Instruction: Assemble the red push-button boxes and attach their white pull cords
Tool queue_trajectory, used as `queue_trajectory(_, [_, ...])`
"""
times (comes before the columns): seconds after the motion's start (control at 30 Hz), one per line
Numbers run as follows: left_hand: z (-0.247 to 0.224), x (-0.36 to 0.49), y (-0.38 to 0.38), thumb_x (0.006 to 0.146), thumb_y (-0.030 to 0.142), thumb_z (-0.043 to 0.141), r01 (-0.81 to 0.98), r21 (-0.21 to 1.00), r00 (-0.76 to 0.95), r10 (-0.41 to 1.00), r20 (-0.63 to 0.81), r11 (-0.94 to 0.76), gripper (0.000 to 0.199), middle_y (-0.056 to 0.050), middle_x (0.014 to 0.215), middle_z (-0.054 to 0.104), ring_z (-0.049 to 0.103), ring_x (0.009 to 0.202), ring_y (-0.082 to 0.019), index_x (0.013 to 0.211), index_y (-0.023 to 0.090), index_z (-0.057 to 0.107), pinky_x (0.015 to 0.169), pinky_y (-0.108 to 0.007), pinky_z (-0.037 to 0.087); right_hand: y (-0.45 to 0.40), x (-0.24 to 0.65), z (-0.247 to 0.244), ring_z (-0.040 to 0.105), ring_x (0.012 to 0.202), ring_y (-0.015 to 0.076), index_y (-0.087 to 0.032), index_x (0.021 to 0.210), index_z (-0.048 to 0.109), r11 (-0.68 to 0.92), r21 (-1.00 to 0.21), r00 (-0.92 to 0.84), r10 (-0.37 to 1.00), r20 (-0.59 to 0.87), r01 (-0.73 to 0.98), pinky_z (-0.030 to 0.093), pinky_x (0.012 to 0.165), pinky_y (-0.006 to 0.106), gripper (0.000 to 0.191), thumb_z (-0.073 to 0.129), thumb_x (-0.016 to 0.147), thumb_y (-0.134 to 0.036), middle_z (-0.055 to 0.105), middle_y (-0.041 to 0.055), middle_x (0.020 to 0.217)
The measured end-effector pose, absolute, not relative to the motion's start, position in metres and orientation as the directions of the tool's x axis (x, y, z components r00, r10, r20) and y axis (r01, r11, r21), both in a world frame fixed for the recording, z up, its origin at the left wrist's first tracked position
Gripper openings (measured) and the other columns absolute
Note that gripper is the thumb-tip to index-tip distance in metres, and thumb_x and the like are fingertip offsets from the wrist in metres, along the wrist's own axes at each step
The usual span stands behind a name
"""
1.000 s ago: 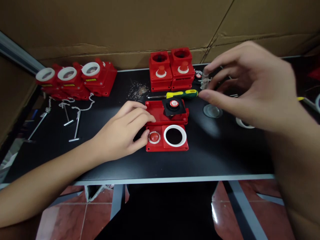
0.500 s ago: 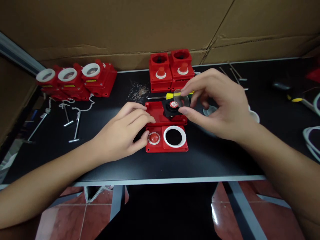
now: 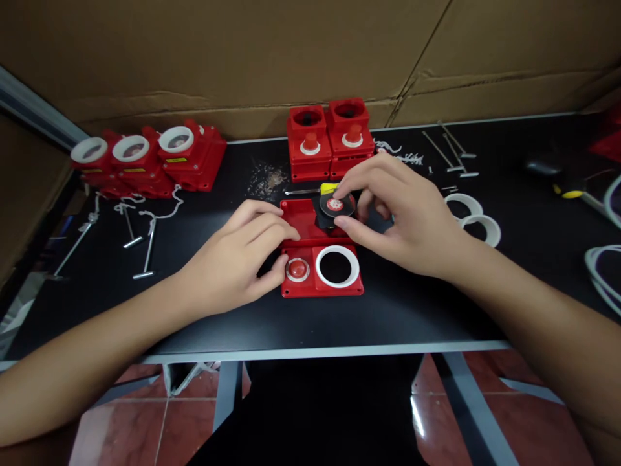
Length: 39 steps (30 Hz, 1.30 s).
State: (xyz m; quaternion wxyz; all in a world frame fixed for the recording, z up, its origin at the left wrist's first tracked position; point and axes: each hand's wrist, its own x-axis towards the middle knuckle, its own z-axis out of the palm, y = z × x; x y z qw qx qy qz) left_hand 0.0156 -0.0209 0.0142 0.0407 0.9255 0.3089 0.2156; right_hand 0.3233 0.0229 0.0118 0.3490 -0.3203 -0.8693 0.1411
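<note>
An opened red plastic box (image 3: 323,289) lies in front of me, with a red button and a white ring on its near half. My left hand (image 3: 247,252) steadies its left edge, fingertips at the far half and thumb beside the button. Over the far half sits a black square part (image 3: 324,220) bearing a red-and-white emblem. Between thumb and fingertips, my right hand (image 3: 398,213) pinches a clear round disc (image 3: 347,206), now lying low and flat over that emblem. Whether the disc touches the black part I cannot tell.
Finished-looking red boxes with white rings (image 3: 177,140) stand at the back left, small metal T-bars (image 3: 148,252) hanging from their cords. Two red boxes (image 3: 310,165) are behind the work. A yellow-handled screwdriver (image 3: 328,188), white rings (image 3: 490,230) and metal T-bars (image 3: 453,152) lie about.
My right hand has lowered the clear disc from upright to flat over the emblem, moving slightly left. The white rings at the right show more fully. My left hand keeps its place.
</note>
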Motion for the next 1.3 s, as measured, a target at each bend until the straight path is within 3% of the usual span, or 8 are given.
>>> queue_trajectory(0.17, [0.014, 0.015, -0.021, 0.113, 0.017, 0.064, 0.559, 0.214, 0.715, 0.596, 0.365, -0.801, 0.019, -0.011, 0.123, 0.083, 0.071, 0.135, -0.036, 0.131, 0.019, 0.071, 0.113, -0.054, 0.065, 0.021, 0.324, 0.013, 0.068, 0.078, 0.0211, -0.032, 0.119, 0.073, 0.718, -0.494, -0.534, 0.695, 0.481, 0.490, 0.060, 0.068, 0.043, 0.016, 0.079, 0.104, -0.030, 0.078, 0.0073, 0.128])
queue_trajectory(0.4, [0.013, 0.016, -0.021, 0.113, 0.017, 0.064, 0.554, 0.207, 0.715, 0.588, 0.379, -0.806, 0.018, -0.012, 0.122, 0.084, 0.071, 0.134, -0.036, 0.129, 0.017, 0.071, 0.113, -0.053, 0.066, 0.021, 0.324, 0.012, 0.075, 0.099, 0.0287, -0.035, 0.117, 0.070, 0.706, -0.514, -0.523, 0.707, 0.476, 0.487, 0.064, 0.069, 0.045, 0.016, 0.080, 0.105, -0.032, 0.078, 0.0071, 0.128])
queue_trajectory(0.6, [0.014, 0.016, -0.020, 0.113, 0.016, 0.064, 0.550, 0.208, 0.717, 0.585, 0.379, -0.809, 0.017, -0.012, 0.122, 0.083, 0.071, 0.134, -0.036, 0.128, 0.016, 0.071, 0.113, -0.054, 0.066, 0.021, 0.323, 0.008, 0.065, 0.073, 0.0193, -0.033, 0.120, 0.070, 0.709, -0.521, -0.521, 0.704, 0.482, 0.476, 0.064, 0.070, 0.046, 0.020, 0.082, 0.104, -0.031, 0.076, 0.0059, 0.130])
queue_trajectory(0.83, [0.013, 0.016, -0.020, 0.111, 0.015, 0.065, 0.556, 0.236, 0.707, 0.602, 0.370, -0.797, 0.021, -0.012, 0.124, 0.084, 0.070, 0.136, -0.037, 0.130, 0.019, 0.073, 0.114, -0.055, 0.064, 0.021, 0.324, 0.010, 0.067, 0.076, 0.0213, -0.035, 0.126, 0.068, 0.707, -0.518, -0.522, 0.706, 0.479, 0.481, 0.070, 0.080, 0.051, 0.026, 0.083, 0.106, -0.038, 0.075, 0.0060, 0.129])
queue_trajectory(1.0, [0.013, 0.016, -0.021, 0.112, 0.016, 0.065, 0.550, 0.218, 0.715, 0.590, 0.375, -0.806, 0.018, -0.012, 0.123, 0.083, 0.071, 0.135, -0.036, 0.129, 0.018, 0.072, 0.114, -0.054, 0.065, 0.020, 0.326, 0.013, 0.070, 0.077, 0.0234, -0.039, 0.137, 0.067, 0.659, -0.539, -0.519, 0.749, 0.411, 0.525, 0.071, 0.084, 0.056, 0.033, 0.080, 0.107, -0.042, 0.075, 0.0065, 0.140])
queue_trajectory(1.1, [0.013, 0.016, -0.021, 0.110, 0.014, 0.066, 0.550, 0.237, 0.707, 0.597, 0.378, -0.801, 0.022, -0.012, 0.123, 0.083, 0.070, 0.135, -0.037, 0.131, 0.018, 0.073, 0.114, -0.055, 0.065, 0.019, 0.327, 0.021, 0.071, 0.081, 0.0279, -0.039, 0.134, 0.068, 0.675, -0.502, -0.516, 0.737, 0.436, 0.540, 0.070, 0.084, 0.058, 0.034, 0.084, 0.104, -0.043, 0.079, 0.0066, 0.123])
queue_trajectory(1.17, [0.013, 0.016, -0.021, 0.109, 0.014, 0.067, 0.550, 0.245, 0.704, 0.601, 0.379, -0.798, 0.024, -0.012, 0.124, 0.083, 0.070, 0.135, -0.037, 0.131, 0.018, 0.074, 0.114, -0.056, 0.065, 0.017, 0.329, 0.031, 0.073, 0.085, 0.0310, -0.038, 0.124, 0.071, 0.701, -0.454, -0.485, 0.710, 0.510, 0.550, 0.067, 0.085, 0.058, 0.021, 0.081, 0.106, -0.041, 0.077, 0.0048, 0.101])
queue_trajectory(1.3, [0.013, 0.017, -0.020, 0.111, 0.015, 0.065, 0.546, 0.231, 0.708, 0.591, 0.387, -0.805, 0.019, -0.013, 0.122, 0.083, 0.071, 0.133, -0.037, 0.128, 0.016, 0.073, 0.113, -0.054, 0.066, 0.013, 0.340, 0.057, 0.064, 0.073, 0.0269, -0.037, 0.104, 0.075, 0.751, -0.409, -0.437, 0.644, 0.628, 0.519, 0.052, 0.061, 0.049, 0.005, 0.079, 0.107, -0.036, 0.074, 0.0051, 0.095])
